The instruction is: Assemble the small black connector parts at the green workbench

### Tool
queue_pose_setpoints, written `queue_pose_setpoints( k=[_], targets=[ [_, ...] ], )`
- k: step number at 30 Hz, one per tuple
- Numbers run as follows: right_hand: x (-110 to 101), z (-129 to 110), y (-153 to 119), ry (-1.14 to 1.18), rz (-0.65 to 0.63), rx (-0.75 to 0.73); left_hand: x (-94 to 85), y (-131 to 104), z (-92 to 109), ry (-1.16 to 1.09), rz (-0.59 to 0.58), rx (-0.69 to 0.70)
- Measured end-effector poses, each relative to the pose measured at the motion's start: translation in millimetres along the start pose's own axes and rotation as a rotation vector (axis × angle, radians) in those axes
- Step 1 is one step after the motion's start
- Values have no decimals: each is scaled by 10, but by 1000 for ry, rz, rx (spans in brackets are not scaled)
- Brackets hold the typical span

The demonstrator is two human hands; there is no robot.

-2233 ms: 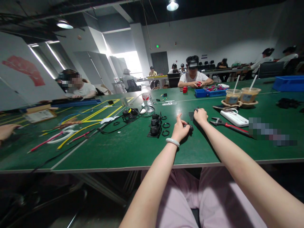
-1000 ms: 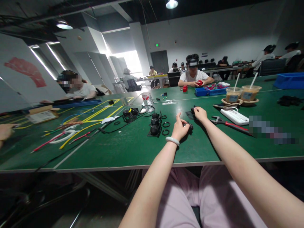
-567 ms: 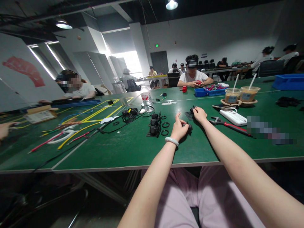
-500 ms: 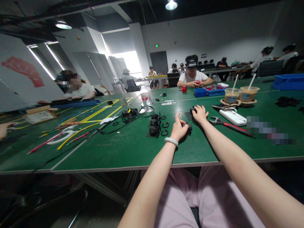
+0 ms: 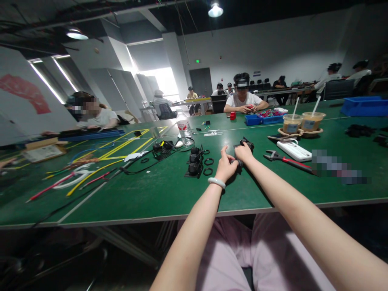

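A head-worn camera looks forward and down, over the wearer's forearms (image 5: 189, 232) and desk (image 5: 163, 194), toward the far wall (image 5: 291, 48).

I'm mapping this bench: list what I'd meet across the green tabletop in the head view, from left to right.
Cardboard box, white paper, row of black modules, column of three black rings, left hand, right hand, adjustable wrench, blue bin at the far right.

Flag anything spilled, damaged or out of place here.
No spill or damage is visible. Two drinks, upright in a carrier, look out of place near a white device and wrench; loose cables lie strewn at the left.
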State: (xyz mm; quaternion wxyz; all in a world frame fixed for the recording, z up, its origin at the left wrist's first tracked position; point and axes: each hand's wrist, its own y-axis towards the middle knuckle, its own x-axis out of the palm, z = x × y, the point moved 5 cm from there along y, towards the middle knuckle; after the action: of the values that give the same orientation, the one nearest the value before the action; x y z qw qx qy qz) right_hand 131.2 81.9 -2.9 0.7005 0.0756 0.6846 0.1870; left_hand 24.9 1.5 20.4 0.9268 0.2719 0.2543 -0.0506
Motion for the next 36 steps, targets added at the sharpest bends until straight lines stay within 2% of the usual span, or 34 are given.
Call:
queue_pose_setpoints(
  k=[8,10,12,14,16,18,22,25,31,36],
  targets=[
    [26,-23,19,-13,-31,11,13,4,-23,2,-13,23],
    [-70,-36,-9,47,48,-8,7,2,-25,2,-13,24],
    [-234,-33,-77,159,198,-29,-1,-3,-28,2,-11,14],
    [-382,15,-191,325,311,5,-4,-13,-23,1,-22,19],
    [-457,94,-342,533,346,84,7,-27,-9,-6,-58,47],
    [-449,140,-507,750,298,114,24,-43,8,-15,-108,89],
    [-357,121,-778,1125,109,-23,37,-73,29,-25,-185,154],
    [-315,106,-860,1298,-4,-103,39,-89,45,-47,-229,175],
    [-311,106,-844,1360,-49,-158,52,-97,68,-96,-281,194],
    [-296,122,-840,1343,-55,-140,25,-82,37,-77,-242,198]
  ],
)
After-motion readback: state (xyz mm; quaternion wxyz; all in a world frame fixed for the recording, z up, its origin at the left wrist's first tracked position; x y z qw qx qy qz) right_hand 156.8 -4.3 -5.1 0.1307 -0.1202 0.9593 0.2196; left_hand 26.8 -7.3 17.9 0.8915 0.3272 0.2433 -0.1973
